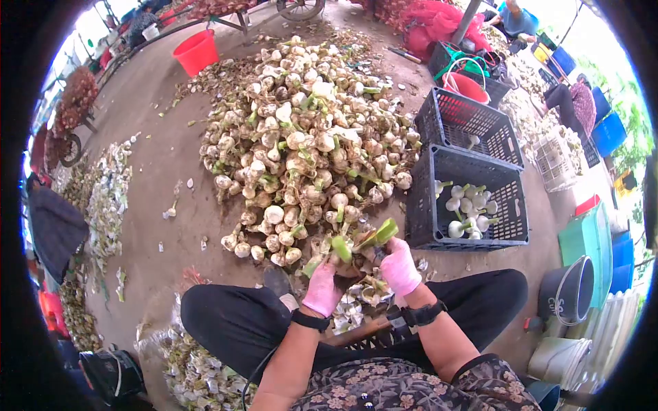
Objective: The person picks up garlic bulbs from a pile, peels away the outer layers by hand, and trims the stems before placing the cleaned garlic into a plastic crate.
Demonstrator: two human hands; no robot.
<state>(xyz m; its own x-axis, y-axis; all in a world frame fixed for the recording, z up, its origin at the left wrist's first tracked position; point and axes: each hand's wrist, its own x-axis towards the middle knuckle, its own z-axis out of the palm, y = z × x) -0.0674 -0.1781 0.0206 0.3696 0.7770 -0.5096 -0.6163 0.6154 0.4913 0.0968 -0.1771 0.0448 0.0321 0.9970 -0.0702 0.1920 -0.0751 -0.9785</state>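
My left hand (pixel 322 288), in a pink glove, is closed around a garlic bulb whose thick green stem (pixel 341 248) points up toward the pile. My right hand (pixel 399 267), gloved the same way, is closed close beside it. A split green leaf stalk (pixel 379 234) sticks out by its fingertips, along with something small and dark that I cannot make out. Just beyond both hands rises a big heap of garlic bulbs (pixel 308 137) with dried roots and short stems. Peeled skins (pixel 356 305) lie below the hands, between my legs.
Right of the heap stand a black crate (pixel 466 241) with several trimmed garlic bulbs and another black crate (pixel 507 140) behind it. A red bucket (pixel 195 53) sits at the back left. Other people (pixel 579 106) sit at the right. A dark bucket (pixel 565 291) stands near my right knee.
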